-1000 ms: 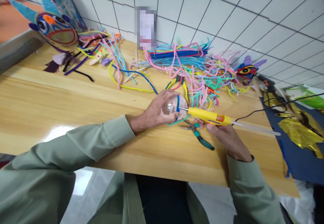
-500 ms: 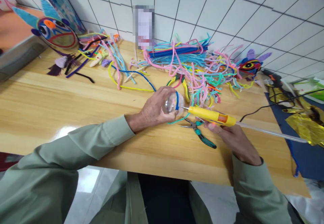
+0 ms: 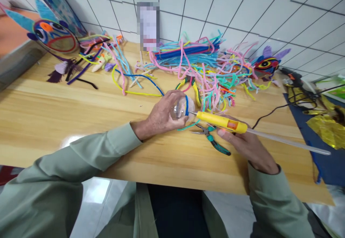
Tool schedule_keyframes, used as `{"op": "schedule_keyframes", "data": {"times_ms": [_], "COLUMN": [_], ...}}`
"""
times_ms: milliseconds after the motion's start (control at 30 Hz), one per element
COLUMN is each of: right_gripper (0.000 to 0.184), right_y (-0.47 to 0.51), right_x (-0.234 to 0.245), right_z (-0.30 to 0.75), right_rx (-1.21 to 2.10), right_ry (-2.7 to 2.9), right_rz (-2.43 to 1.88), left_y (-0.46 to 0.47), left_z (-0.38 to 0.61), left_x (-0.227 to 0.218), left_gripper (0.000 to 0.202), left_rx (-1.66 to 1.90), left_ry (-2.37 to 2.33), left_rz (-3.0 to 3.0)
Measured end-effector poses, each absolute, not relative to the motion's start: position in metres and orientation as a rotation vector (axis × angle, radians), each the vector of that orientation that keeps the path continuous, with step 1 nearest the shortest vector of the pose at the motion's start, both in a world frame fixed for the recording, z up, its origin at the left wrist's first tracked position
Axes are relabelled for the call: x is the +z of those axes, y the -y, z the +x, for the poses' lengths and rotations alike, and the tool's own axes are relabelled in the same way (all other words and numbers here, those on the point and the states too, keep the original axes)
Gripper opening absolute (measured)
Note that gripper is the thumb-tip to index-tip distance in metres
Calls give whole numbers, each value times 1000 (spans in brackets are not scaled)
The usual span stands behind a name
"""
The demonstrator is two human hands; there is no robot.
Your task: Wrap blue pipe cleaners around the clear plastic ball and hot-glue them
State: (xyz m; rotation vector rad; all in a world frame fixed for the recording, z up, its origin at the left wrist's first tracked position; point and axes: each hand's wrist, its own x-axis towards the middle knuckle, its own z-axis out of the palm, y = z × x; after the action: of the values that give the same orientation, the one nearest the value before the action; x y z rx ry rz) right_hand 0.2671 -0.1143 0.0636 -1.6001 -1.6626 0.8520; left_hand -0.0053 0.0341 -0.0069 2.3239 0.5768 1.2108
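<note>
Yellow glue gun [image 3: 221,121] seemingly hides part of the teal-and-black pliers [image 3: 211,138].

The left hand [image 3: 161,114] partly hides the clear object [image 3: 177,112].

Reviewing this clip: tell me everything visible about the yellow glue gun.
The glue gun looks plastic and yellow, with an orange window in its side, a metallic nozzle and a long translucent stick projecting from the rear. The right hand holds it over the wooden table, nozzle toward the blue strip on the clear round object. Whether the nozzle touches is unclear.
</note>
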Motion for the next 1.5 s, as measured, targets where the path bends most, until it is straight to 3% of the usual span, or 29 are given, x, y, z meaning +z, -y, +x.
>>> {"op": "schedule_keyframes", "data": {"times_ms": [333,600,900,1500], "right_gripper": [24,29,19,24], "right_y": [111,114,110,113], "right_x": [60,66,67,66], "right_z": [270,268,269,264], "right_rx": [762,739,723,717], "right_ry": [1812,1813,1911,1885], "right_rz": [-1511,-1533,-1490,-1547], "left_y": [-35,-35,-35,-32], "left_z": [-5,-6,-5,-4], "left_x": [-9,-9,-9,-5], "left_gripper": [66,67,66,62], "left_rx": [1236,1210,1228,1240], "left_ry": [-551,-548,-543,-552], "left_rz": [2338,2339,2330,2327]}}
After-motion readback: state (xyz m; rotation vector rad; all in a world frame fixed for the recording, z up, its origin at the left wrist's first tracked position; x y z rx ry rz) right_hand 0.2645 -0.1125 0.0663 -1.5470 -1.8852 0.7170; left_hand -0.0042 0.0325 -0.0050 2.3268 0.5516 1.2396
